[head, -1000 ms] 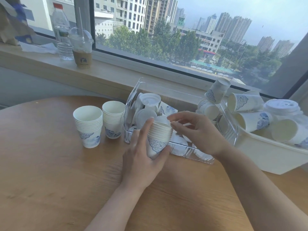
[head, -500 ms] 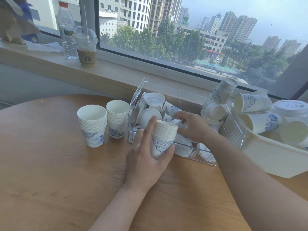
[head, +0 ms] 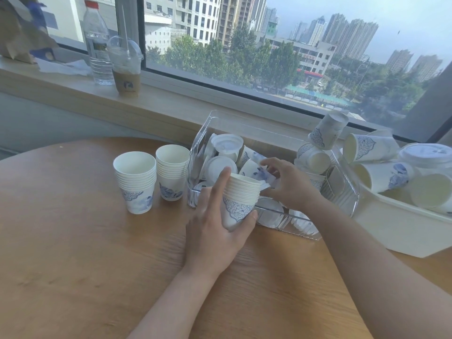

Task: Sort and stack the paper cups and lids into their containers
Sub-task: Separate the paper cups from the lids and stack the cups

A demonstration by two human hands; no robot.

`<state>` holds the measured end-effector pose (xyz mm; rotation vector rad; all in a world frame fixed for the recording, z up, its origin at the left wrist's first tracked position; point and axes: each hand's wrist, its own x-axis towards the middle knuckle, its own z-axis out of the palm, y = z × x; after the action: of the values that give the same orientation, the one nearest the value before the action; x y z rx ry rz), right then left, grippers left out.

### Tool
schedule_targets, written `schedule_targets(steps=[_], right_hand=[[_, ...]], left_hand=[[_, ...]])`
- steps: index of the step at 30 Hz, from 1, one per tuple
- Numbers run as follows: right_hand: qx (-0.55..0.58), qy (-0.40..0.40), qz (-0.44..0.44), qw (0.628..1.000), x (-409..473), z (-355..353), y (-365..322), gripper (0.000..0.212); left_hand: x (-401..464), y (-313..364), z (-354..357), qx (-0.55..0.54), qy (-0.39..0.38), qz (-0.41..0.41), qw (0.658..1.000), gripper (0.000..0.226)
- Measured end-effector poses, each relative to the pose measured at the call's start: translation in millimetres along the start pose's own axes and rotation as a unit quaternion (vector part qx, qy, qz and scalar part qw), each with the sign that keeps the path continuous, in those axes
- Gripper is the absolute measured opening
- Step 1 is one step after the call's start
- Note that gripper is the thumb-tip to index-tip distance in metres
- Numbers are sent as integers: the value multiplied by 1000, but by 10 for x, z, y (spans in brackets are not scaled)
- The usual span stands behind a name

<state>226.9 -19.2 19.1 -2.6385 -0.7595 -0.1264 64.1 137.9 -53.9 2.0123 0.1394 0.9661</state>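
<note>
My left hand [head: 215,226] grips a stack of white paper cups with a blue pattern [head: 241,199], upright on the wooden table just in front of the clear plastic bin [head: 342,192]. My right hand [head: 286,184] reaches into that bin and pinches a loose cup [head: 255,170] lying on its side among white lids [head: 220,165] and other cups. Two more cup stacks stand on the table to the left, the nearer one [head: 137,182] and the farther one [head: 172,174]. A white tub [head: 401,226] at the right holds several tipped cups and a lidded cup.
A window sill behind the table carries a water bottle [head: 96,42], an iced drink cup with a dome lid [head: 126,67] and a paper bag [head: 17,37]. The round wooden table [head: 73,265] stretches out toward me and to the left.
My right hand went from hovering over the stack down into the clear bin and took hold of a loose cup there. My left hand kept its grip on the stack.
</note>
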Motion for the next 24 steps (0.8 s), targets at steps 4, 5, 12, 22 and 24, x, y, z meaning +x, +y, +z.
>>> schedule_targets(steps=[4,5,12,22,24], right_hand=[[13,22,1,1000,-100,-125,9,79],[15,23,3,1000,-123,-161,22,78],[-36,41,-55,997,-286,-393,38,74],[162,189,-18,968,-422,-594,-124,49],[256,179,-20,950,-474,-543,-250,47]], left_hand=[[-4,-1,-11,-1,-3,-1,1000,90],[-5,0,-13,0,-5,-1,1000,90],[-8,15,-8,2,-10,-3,1000,89],[-17,25,-21,-2,-21,-1,1000,88],[-19,21,-15,0,-18,4,1000,88]])
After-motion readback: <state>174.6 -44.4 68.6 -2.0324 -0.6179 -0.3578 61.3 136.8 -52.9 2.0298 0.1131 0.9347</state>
